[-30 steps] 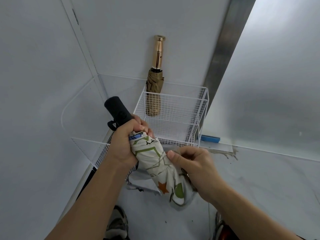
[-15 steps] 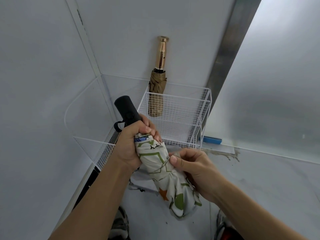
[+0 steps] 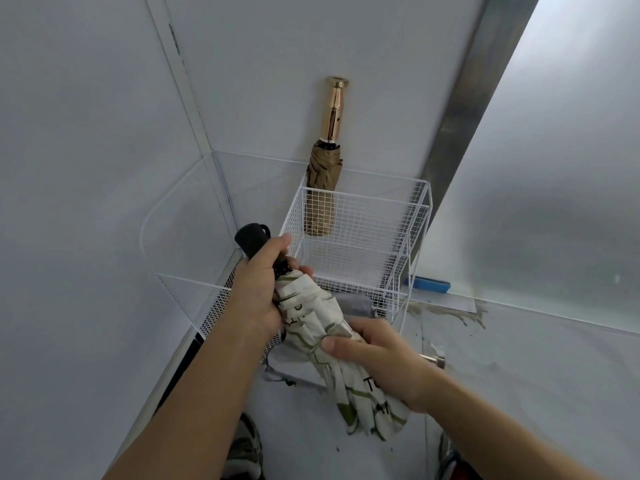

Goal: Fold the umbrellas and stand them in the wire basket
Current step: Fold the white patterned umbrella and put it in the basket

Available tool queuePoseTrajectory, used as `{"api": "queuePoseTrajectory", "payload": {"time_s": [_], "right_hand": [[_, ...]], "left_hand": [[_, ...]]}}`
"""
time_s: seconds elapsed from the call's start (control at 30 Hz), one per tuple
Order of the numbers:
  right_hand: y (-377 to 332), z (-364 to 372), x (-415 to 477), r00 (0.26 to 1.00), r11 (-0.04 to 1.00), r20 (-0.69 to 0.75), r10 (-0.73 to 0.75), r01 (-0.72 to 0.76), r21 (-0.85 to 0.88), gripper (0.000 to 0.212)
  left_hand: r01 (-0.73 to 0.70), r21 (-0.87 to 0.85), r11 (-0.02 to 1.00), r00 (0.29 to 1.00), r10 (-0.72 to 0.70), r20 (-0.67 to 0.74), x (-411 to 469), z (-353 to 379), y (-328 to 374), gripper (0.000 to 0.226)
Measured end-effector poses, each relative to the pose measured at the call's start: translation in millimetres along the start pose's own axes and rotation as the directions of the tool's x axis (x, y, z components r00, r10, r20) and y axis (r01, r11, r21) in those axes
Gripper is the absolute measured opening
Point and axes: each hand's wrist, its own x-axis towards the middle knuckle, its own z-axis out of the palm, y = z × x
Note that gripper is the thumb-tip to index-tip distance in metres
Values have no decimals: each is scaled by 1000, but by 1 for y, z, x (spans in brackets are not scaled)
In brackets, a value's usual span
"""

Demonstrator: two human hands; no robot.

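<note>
Currently the white patterned fabric umbrella (image 3: pixel 306 304) is held before the white wire basket (image 3: pixel 363 199), off the floor. My left hand (image 3: pixel 258 287) grips the base of its black handle (image 3: pixel 250 237); my right hand (image 3: pixel 379 356) curls round the loose canopy (image 3: pixel 363 398). Light, soft cloth slips; I would hold the rigid handle.

Two umbrellas (image 3: pixel 323 174) (image 3: pixel 308 306), one wire basket (image 3: pixel 363 220), two hands (image 3: pixel 258 289) (image 3: pixel 377 355)
</note>
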Motion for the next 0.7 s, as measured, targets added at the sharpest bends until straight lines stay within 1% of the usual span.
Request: {"api": "queuePoseTrajectory", "payload": {"time_s": [0.03,0.07,0.13,0.17,0.23,0.3,0.37,0.4,0.43,0.5,0.53,0.57,0.6,0.63,0.7], "right_hand": [[0,2,1,1000,1000,-3,-2,2,-26,25],[1,4,1,1000,1000,12,13,-13,-25,31],[1,2,0,995,997,77,64,-67,32,46],[0,1,-1,991,994,112,76,-84,72,48],[-1,3,-4,990,993,126,68,-80,92,41],[0,8,-5,996,999,82,33,-36,38,30],[-1,11,-7,998,1000,62,20,-19,-15,27],[-1,12,-7,998,1000,63,28,-27,-16,30],[-2,12,-8,996,999,81,44,-45,12,33],[-6,11,-9,983,989,170,65,-87,121,35],[-8,11,-10,976,980,203,74,-109,169,34],[-11,11,-12,973,973,212,87,-129,193,32],[-14,12,-14,975,971,198,102,-141,194,29],[-17,12,-16,981,977,154,117,-142,162,26],[-23,11,-22,993,991,-1,122,-122,63,14]], "left_hand": [[6,-15,1000,1000,-7,-21,2,-1,-1,26],[12,-18,1000,1000,-12,-11,2,-2,-2,29],[28,0,1000,998,-28,64,-2,-2,-6,33],[42,10,999,993,-43,107,-5,0,-8,33],[54,27,998,987,-57,150,-9,4,-7,27],[20,7,1000,994,-21,111,-6,6,-3,16],[-35,0,999,998,35,53,-2,4,3,23],[-53,21,998,997,52,58,-2,3,3,26],[-59,54,997,994,54,93,-4,4,3,29],[-13,107,994,981,-8,193,-12,11,0,38],[32,112,993,974,-56,219,-16,15,-1,44],[66,108,992,972,-89,217,-18,18,1,47],[68,97,993,977,-86,194,-16,19,3,44],[27,103,994,985,-44,165,-11,19,4,37],[-115,246,962,991,96,90,2,13,7,24]]}}
